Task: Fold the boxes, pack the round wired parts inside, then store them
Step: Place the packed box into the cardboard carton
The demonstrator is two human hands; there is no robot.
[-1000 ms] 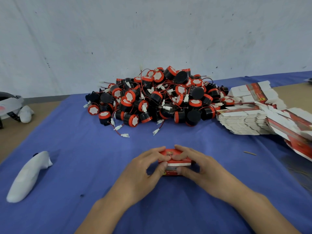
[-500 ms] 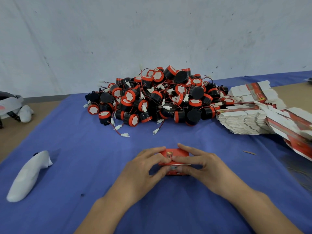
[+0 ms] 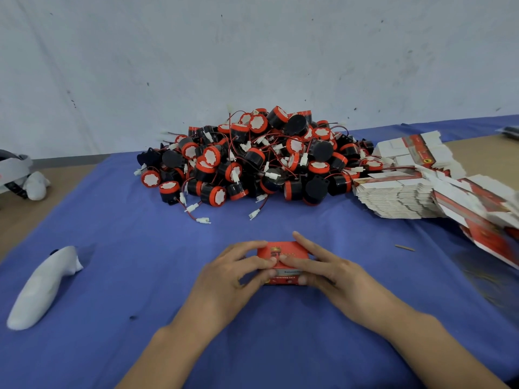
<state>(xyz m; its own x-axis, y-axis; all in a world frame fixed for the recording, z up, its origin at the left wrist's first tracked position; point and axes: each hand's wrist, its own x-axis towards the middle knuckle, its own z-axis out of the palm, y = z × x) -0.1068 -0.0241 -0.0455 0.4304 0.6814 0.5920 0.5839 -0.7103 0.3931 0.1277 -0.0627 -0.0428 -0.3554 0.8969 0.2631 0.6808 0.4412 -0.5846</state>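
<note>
- This looks like a small packing workshop, with a bench set up for hand work rather than a home or an office.
- A large pile of round wired parts point(image 3: 252, 164) lies loose against a bare, scuffed white wall point(image 3: 252, 51). The parts are black with red caps and have white plugs on thin red wires.
- Just to the right of the pile stand stacks of flat box blanks point(image 3: 398, 197), printed red and white, many of them alike.
- A blue cloth point(image 3: 134, 248) covers the tan table point(image 3: 16, 223) as a work surface.
- The left hand point(image 3: 224, 276) and right hand point(image 3: 334, 273) hold one folded red box point(image 3: 283, 249) on the cloth, near the pile.
</note>
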